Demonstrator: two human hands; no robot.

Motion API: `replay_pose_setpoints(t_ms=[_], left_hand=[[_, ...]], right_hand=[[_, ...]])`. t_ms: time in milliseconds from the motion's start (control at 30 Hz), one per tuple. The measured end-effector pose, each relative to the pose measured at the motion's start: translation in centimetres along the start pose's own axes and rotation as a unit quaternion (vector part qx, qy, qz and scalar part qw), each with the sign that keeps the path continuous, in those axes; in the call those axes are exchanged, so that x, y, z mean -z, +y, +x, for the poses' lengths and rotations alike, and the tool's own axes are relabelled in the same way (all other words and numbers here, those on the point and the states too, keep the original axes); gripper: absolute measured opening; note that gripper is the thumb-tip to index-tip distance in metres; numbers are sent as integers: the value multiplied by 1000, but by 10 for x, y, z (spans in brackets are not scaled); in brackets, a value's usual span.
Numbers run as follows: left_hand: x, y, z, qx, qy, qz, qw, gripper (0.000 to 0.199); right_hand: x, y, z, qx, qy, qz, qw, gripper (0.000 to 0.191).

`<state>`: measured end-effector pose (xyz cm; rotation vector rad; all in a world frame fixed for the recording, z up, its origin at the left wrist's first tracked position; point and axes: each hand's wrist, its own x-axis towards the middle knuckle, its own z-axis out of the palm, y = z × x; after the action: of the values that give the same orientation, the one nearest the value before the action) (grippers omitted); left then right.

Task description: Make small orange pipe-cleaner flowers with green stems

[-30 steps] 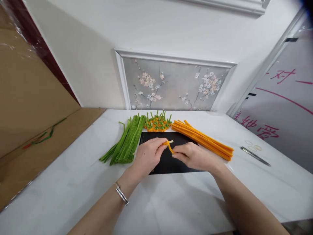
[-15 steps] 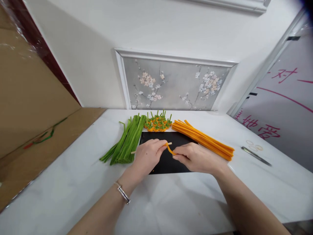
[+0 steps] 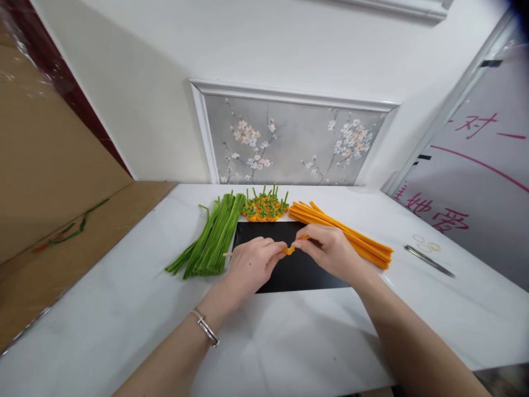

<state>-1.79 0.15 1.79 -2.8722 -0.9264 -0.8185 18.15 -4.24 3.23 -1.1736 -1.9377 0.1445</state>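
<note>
Hands pinch orange strip over black mat, inside its edges.

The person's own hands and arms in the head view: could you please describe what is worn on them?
The left hand and right hand are gloveless, and no sleeves show on the forearms. A shiny silver-coloured bracelet circles the left wrist; the right wrist shows none.
</note>
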Motion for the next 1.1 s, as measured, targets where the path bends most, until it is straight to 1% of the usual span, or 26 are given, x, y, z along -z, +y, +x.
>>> replay_pose_setpoints(t_ms=[167,233,333,467,667,767,900,967,1100], left_hand=[[1,2,1,-35,6,0,999,18],[1,3,2,-50,19,-15,998,18],[1,4,2,-58,39,-48,996,17],[1,4,0,-33,54,-90,994,17],[1,6,0,32,90,-107,990,24],[1,5,0,54,100,-138,984,24],[-2,1,1,93,98,-173,976,23],[-2,-1,1,103,90,-173,975,23],[-1,0,0,109,63,-142,982,23]], right_hand=[[-3,10,4,-79,28,36,996,19],[-4,14,4,-97,19,45,994,24],[-6,20,3,-105,-20,44,993,32],[-7,23,1,-105,-77,36,991,43],[-4,18,0,-117,-113,23,986,38],[-2,11,0,-98,-138,24,985,34],[-3,4,-1,-33,-179,16,983,27],[-5,2,-3,-12,-181,-9,983,28],[-8,-2,-6,5,-190,-75,979,30]])
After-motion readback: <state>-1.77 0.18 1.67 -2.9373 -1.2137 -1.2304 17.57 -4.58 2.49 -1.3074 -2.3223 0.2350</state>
